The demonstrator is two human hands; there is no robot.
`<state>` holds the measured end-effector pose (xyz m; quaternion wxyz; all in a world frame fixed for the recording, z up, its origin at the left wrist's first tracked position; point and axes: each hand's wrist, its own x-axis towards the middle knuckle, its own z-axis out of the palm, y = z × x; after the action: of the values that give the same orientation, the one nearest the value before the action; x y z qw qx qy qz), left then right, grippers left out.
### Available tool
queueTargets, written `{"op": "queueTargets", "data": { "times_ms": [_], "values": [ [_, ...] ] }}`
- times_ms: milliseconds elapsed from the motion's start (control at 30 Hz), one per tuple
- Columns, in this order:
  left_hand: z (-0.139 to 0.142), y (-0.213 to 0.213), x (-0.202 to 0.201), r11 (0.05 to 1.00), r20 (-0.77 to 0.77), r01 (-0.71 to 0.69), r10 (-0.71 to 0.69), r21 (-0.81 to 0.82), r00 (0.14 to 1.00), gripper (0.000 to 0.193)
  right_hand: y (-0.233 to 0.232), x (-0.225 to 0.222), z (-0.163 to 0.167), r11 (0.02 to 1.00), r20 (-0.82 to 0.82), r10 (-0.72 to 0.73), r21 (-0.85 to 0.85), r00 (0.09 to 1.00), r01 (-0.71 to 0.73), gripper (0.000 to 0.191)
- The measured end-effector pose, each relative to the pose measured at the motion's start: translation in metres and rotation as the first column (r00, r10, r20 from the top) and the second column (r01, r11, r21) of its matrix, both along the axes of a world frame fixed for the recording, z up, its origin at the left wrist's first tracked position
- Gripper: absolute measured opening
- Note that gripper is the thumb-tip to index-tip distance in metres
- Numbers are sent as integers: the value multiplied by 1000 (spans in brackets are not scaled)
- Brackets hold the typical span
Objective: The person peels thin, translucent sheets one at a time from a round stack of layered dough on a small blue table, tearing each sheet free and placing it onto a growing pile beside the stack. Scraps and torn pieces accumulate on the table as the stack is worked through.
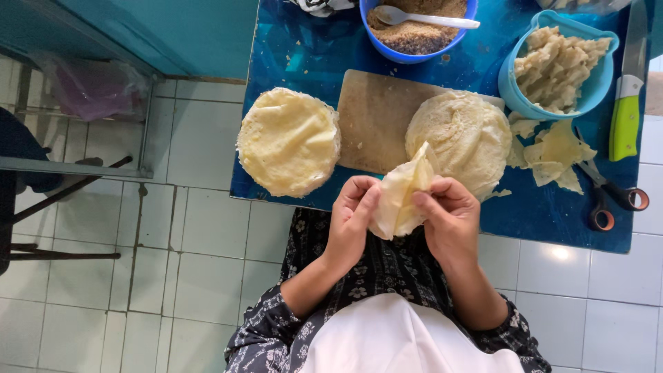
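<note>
My left hand point(351, 220) and my right hand point(450, 215) both pinch one thin, pale yellow pastry sheet point(404, 195), folded into a loose cone, just off the near edge of a small blue table point(297, 48). Right behind it lies a round stack of the same sheets point(464, 131), partly on a wooden cutting board point(376, 121). A second round stack point(289, 141) sits to the left of the board.
A blue bowl of brown crumbly filling point(418, 31) with a white spoon point(428, 19) stands at the back. A light blue container point(558, 65) holds folded pieces. Pastry scraps point(556, 155), scissors point(611, 200) and a green-handled knife point(627, 103) lie at the right. White floor tiles surround the table.
</note>
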<state>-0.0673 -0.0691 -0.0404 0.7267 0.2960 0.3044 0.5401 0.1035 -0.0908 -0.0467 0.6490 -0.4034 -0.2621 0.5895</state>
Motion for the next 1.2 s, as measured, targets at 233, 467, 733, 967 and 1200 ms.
{"op": "queueTargets", "data": {
  "times_ms": [233, 467, 733, 967, 1200],
  "values": [
    [44, 16, -11, 925, -643, 243, 2, 293, 766, 48, -6, 0, 0, 985, 362, 117, 75, 925, -154, 11],
    [37, 11, -6, 905, -661, 210, 97, 369, 744, 22, -7, -4, 8, 996, 323, 53, 47, 945, -72, 6],
    [17, 6, 3, 999, -265, -1, 10, 36, 964, 28, 0, -10, 22, 997, -109, -83, 0, 991, 83, 18],
    [19, -7, 5, 972, -495, 90, 30, 216, 868, 29, 7, 3, 22, 1000, -55, -30, 2, 998, 30, 16],
    [31, 12, -2, 978, -132, 203, -194, 52, 972, 33, 0, 16, 26, 996, -16, -37, 78, 999, 38, 18]
  ]
}}
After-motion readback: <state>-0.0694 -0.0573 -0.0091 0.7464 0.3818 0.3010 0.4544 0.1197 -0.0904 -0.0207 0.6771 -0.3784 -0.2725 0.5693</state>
